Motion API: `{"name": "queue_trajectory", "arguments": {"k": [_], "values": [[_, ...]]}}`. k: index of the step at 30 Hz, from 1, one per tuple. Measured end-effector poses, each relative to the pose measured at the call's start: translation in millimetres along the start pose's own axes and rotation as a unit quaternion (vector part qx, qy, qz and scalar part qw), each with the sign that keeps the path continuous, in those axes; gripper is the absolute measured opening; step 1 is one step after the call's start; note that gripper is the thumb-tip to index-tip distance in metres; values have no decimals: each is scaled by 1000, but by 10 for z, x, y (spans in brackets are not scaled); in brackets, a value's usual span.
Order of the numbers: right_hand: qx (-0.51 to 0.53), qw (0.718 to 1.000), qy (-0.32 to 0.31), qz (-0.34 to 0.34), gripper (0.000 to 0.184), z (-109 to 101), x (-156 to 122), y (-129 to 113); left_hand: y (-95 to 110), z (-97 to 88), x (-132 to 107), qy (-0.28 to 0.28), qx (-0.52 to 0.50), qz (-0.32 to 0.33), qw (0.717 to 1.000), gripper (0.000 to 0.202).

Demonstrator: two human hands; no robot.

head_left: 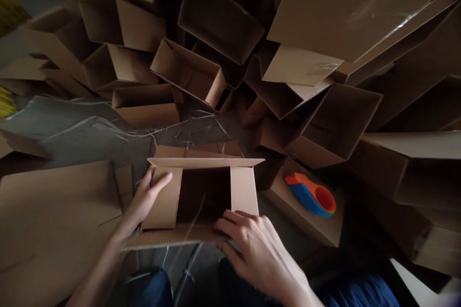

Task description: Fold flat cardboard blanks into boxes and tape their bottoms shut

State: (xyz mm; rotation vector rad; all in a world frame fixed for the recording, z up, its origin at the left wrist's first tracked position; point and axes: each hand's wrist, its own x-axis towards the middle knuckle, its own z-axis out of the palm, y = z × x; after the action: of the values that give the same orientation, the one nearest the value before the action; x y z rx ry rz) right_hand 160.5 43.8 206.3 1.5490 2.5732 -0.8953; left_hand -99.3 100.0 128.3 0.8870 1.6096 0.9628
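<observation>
A small brown cardboard box (245,187) sits open in front of me, its four flaps spread and its inside dark. My left hand (146,199) lies flat with fingers stretched on the box's left flap. My right hand (252,242) rests with fingers bent over the near flap at the box's front edge, pressing it down. To the right, an orange and blue tape dispenser (311,194) lies on top of another closed box (298,211).
Many open cardboard boxes (187,72) are piled across the back and right. A flat cardboard sheet (54,220) lies at the left. Strips of clear tape litter the grey floor (90,129). My knees in dark trousers (158,290) are below the box.
</observation>
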Motion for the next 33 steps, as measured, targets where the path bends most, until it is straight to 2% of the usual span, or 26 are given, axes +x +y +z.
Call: {"name": "queue_trajectory", "arguments": {"k": [8,17,22,27,29,33], "values": [[2,1000,-10,15,19,18,24,19,-31,-9,-12,-10,-53,-35,998,60],[7,1000,8,3,15,56,22,23,-10,0,-23,-7,-68,-16,998,60],[-9,997,67,29,29,104,27,6,-2,2,-42,-19,-63,-14,998,61],[-48,991,123,19,58,182,45,13,6,7,-57,-14,-66,-9,998,60],[-56,991,122,11,63,204,48,20,5,8,-53,-9,-64,-9,998,60],[-70,992,100,34,61,196,66,18,2,6,-38,1,-54,6,999,57]]}}
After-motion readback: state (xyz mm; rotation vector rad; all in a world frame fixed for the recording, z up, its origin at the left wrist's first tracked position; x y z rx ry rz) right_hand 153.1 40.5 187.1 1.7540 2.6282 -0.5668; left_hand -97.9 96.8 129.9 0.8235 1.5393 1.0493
